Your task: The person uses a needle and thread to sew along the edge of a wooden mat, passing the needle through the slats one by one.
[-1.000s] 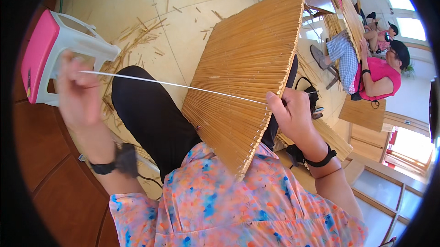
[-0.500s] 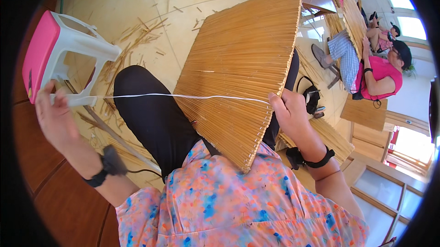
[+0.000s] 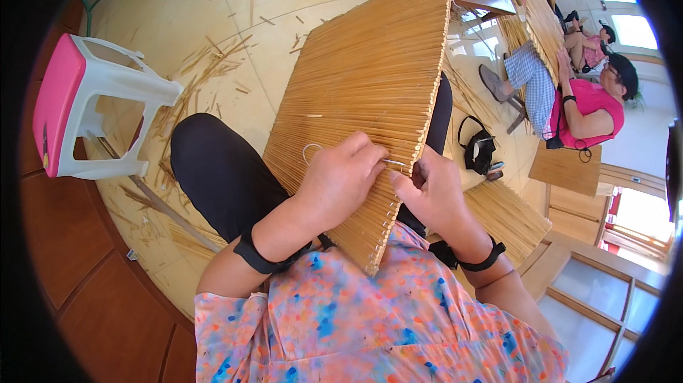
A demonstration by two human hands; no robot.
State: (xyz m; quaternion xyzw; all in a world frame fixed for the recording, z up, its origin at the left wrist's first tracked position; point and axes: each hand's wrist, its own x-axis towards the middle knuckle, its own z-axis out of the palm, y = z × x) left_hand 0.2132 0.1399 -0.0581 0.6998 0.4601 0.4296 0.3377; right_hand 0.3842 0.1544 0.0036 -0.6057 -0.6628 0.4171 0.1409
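Reed panel [image 3: 356, 70] slants up off my lap, mostly at 12 o'clock from centre view; its bound edge runs from 1 o'clock down to btwn 5 & 6, lower corner by my floral shirt [image 3: 341, 319]. My L hand [image 3: 341, 173], near centre, has fingertips pinched on white cord [image 3: 395, 163] right at that edge; a small loop of it pokes out at approx 10 o'clock from the hand. My R hand [image 3: 434, 191], just beside at 4 o'clock from L, is clamped on the edge: thumb on near face, other fingers curled round back, mostly hidden. Black trouser leg [image 3: 213, 162] at 9 o'clock.

Further out: black bag [image 3: 479, 148] on floor nr 3 o'clock, w/ another reed panel [image 3: 509, 216] btwn 3 & 4. Straw scraps [image 3: 206, 63] litter the floor btwn 10 & 11. Pink-topped white stool [image 3: 117, 84] btwn 9 & 10. Co-worker in pink top [image 3: 587, 116] sits btwn 2 & 3, hands on their own panel [image 3: 542, 24].
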